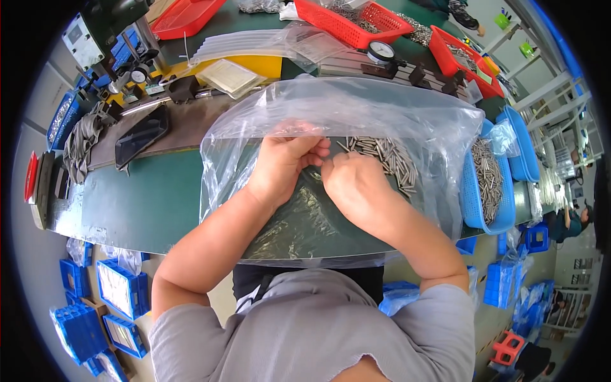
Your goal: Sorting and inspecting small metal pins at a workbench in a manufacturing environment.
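Beside the metal pins [399,162], your left hand [285,159] and right hand [356,186] curl, grip unclear; tugging the clear plastic [426,124] could scatter pins.

Across the tabletop [143,207] spreads a bag [356,118], a heap of pins [400,164] showing within its outline towards three o'clock, a bin [471,200] of more pins beyond at three, a phone [143,137] at nine, a basket [331,28] at twelve.

A green bench [146,200] spans the centre, with a grey wall [32,254] far left, beige floor [484,331] and red stool [508,347] lower right, white metal framing [544,89] upper right.
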Tool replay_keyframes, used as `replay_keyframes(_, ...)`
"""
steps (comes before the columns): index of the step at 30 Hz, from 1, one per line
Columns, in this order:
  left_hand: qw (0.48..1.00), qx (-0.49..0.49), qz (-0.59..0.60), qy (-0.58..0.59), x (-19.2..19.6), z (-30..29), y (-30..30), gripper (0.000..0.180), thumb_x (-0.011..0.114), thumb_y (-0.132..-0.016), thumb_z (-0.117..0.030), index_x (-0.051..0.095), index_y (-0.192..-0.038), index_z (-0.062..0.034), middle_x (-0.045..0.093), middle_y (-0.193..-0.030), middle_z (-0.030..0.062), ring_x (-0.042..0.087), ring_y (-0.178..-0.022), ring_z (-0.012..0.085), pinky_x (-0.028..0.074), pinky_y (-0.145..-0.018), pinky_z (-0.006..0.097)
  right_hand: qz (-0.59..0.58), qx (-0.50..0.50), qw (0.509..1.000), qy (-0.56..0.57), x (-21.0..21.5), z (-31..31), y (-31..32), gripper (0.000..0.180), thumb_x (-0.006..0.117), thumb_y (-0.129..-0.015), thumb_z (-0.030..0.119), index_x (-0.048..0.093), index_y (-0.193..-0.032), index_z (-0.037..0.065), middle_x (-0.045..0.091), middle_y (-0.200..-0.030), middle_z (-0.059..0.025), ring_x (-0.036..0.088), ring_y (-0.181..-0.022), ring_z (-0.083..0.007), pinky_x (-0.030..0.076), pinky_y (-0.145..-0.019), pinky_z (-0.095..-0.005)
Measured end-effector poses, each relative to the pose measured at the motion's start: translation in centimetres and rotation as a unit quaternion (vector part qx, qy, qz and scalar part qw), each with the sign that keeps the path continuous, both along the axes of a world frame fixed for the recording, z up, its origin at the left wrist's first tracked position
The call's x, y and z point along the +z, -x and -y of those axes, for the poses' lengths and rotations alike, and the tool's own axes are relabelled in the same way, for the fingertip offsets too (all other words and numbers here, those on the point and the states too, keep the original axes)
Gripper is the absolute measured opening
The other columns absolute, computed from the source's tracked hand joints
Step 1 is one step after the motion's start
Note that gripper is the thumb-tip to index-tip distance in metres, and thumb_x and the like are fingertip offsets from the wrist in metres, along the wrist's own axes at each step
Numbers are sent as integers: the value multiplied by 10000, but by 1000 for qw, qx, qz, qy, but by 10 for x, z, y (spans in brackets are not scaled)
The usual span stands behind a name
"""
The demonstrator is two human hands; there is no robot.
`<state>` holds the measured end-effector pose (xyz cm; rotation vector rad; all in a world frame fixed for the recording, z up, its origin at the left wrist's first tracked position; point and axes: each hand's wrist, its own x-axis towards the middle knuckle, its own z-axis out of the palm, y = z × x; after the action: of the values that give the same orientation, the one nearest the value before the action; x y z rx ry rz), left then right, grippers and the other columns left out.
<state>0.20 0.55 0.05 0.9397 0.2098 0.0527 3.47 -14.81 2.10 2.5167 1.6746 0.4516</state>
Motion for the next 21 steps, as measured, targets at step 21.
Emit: replay_keyframes(21,996,-82,-13,22,-2,5,0,127,535,-904,-105,573,-964,1,617,-870,118,594,-769,187,491,-690,294,-529,-81,745,-398,15,24,-41,94,663,-809,78,614,-866,22,597,-798,1,559,-766,-72,463,-695,-227)
